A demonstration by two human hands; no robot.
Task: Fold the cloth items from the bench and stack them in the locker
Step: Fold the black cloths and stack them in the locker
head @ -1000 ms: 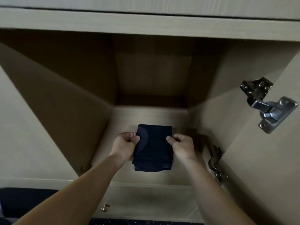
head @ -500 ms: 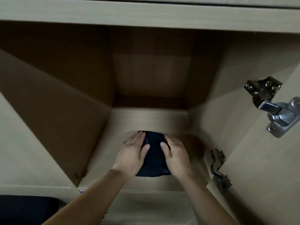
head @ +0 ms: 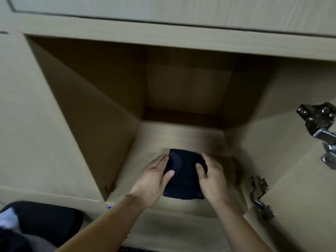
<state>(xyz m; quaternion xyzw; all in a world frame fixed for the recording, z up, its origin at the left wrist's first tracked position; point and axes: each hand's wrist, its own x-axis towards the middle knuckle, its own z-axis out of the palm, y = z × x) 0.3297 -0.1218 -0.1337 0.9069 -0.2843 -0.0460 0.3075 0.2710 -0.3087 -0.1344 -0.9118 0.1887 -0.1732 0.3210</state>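
Both hands have slid off the top of the folded dark cloth (head: 183, 179) to its side edges, baring more of it. The left hand (head: 153, 177) lies along the left edge, the right hand (head: 213, 177) along the right edge, fingers straight and together, thumbs resting on the fabric. The cloth sits on the locker (head: 181, 135) floor, close to its near edge — bare floor runs behind it to the far wall. A metal hinge (head: 260, 199) sits near the right hand.
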